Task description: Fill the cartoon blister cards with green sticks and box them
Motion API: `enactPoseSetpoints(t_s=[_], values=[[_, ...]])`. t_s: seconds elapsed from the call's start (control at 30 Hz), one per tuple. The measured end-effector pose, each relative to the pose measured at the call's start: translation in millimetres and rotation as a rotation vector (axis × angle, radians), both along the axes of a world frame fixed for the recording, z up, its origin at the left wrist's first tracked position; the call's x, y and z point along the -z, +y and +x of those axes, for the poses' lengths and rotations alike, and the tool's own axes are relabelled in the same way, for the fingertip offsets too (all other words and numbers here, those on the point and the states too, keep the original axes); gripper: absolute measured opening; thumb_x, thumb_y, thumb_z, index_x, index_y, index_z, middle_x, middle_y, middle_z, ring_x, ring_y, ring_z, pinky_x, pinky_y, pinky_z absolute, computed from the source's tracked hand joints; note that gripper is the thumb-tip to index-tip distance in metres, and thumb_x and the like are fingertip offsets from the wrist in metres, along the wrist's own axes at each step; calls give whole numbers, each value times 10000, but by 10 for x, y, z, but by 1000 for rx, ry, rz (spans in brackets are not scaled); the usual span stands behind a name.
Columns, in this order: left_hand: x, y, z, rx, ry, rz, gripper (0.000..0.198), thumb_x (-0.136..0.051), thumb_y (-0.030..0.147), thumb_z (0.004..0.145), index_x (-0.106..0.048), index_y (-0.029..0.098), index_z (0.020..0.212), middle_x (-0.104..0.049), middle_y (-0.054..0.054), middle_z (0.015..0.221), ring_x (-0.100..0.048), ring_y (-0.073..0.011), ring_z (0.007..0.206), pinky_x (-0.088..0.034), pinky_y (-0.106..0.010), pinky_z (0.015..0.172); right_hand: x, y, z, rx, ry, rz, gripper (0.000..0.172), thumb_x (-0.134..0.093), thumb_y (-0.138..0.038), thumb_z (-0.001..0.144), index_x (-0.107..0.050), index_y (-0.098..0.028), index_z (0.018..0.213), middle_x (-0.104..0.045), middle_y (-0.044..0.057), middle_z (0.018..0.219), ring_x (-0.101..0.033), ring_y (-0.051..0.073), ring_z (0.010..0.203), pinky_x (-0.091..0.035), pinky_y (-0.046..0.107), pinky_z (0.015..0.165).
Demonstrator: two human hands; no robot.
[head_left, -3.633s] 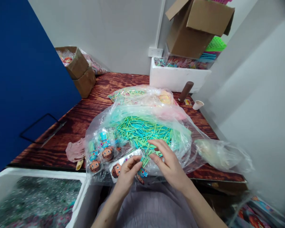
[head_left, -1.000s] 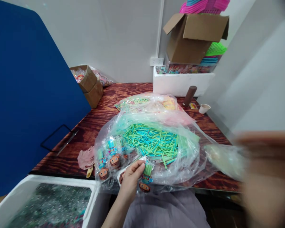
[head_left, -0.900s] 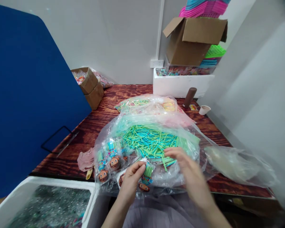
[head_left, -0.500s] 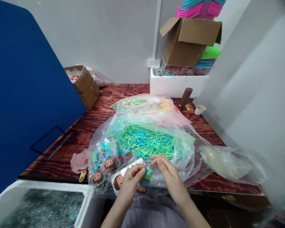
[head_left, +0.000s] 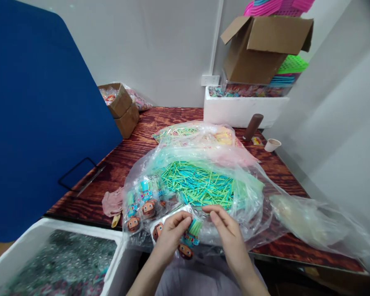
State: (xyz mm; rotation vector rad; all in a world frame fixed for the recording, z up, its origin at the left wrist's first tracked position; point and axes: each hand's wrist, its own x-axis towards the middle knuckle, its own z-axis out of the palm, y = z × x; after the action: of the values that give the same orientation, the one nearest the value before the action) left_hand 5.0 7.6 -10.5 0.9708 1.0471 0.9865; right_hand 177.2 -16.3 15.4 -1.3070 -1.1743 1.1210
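Note:
My left hand point(head_left: 169, 235) is closed on a small clear packet point(head_left: 189, 238) printed with a cartoon face and holding a few green and blue sticks. My right hand point(head_left: 226, 230) pinches at the top of that packet, fingers pressed together on the sticks. Both hands sit at the table's near edge, over the mouth of a big clear plastic bag point(head_left: 249, 193) full of loose green and blue sticks point(head_left: 197, 185). Filled cartoon packets point(head_left: 140, 203) lie in the bag just left of my hands.
A white foam box point(head_left: 80, 228) of packets stands at lower left. Cardboard boxes point(head_left: 123, 109) sit at the back left, another foam box point(head_left: 243, 111) with a carton point(head_left: 259, 49) at back right. A brown cylinder point(head_left: 253, 126) and paper cup point(head_left: 271, 144) stand nearby. A blue panel point(head_left: 33, 123) rises left.
My right hand swung out to the far right, then came back to the loose sticks and now pinches at the packet. My left hand kept hold of the packet throughout.

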Motion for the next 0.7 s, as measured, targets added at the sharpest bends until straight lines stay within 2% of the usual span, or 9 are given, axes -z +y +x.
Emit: enactPoseSetpoints(t_s=[0.07,0.13,0.23,0.33,0.4,0.47,0.6,0.7], values=[[-19,100,-157,-114,-4,-23,294,-745,429,721,-678,147,770,-569,29,666,-488,-98,623,-378,-190,591,58,-13,49,91,64,-66,288,-530,-466,911,-680,-229,976,-681,47,1025,-597,214,955,-432,298,851],[-46,244,-363,-290,-23,-50,360,-794,443,644,-688,158,835,-624,23,705,-539,-109,625,-418,-200,594,126,-28,89,143,118,-109,308,-574,-493,873,-694,-210,902,-701,59,954,-611,228,911,-445,303,812],[-51,504,-710,-469,-47,-43,427,-826,437,561,-665,176,857,-630,39,677,-558,-115,576,-426,-203,540,213,-45,105,143,170,-154,325,-632,-511,819,-701,-193,835,-713,65,840,-630,240,855,-458,310,771],[43,744,-1015,-607,30,47,441,-790,437,578,-652,180,909,-651,27,760,-582,-130,631,-464,-227,589,275,-35,76,103,185,-183,342,-649,-522,798,-701,-185,819,-714,62,791,-638,229,799,-462,303,730],[146,855,-1143,-666,221,155,464,-715,450,662,-652,175,1030,-675,-13,896,-614,-164,762,-495,-269,703,323,2,64,85,188,-183,354,-659,-532,784,-699,-181,807,-712,58,771,-639,221,775,-463,297,711],[244,914,-1192,-706,503,261,521,-628,442,748,-603,180,1197,-673,-62,1065,-620,-218,937,-488,-341,853,387,72,83,75,179,-182,377,-674,-551,759,-699,-176,796,-711,57,749,-639,215,749,-466,297,700],[334,907,-1128,-640,1078,287,622,-515,433,845,-461,129,1386,-611,-181,1240,-558,-341,1143,-416,-499,990,511,313,236,101,121,-187,467,-696,-620,679,-694,-163,771,-710,63,708,-645,220,695,-471,305,647],[312,857,-1066,-591,1218,388,645,-445,447,891,-408,76,1418,-514,-238,1358,-461,-379,1271,-361,-530,1049,538,553,435,142,21,-111,439,-670,-592,708,-691,-161,785,-706,56,725,-659,226,731,-487,317,665]])
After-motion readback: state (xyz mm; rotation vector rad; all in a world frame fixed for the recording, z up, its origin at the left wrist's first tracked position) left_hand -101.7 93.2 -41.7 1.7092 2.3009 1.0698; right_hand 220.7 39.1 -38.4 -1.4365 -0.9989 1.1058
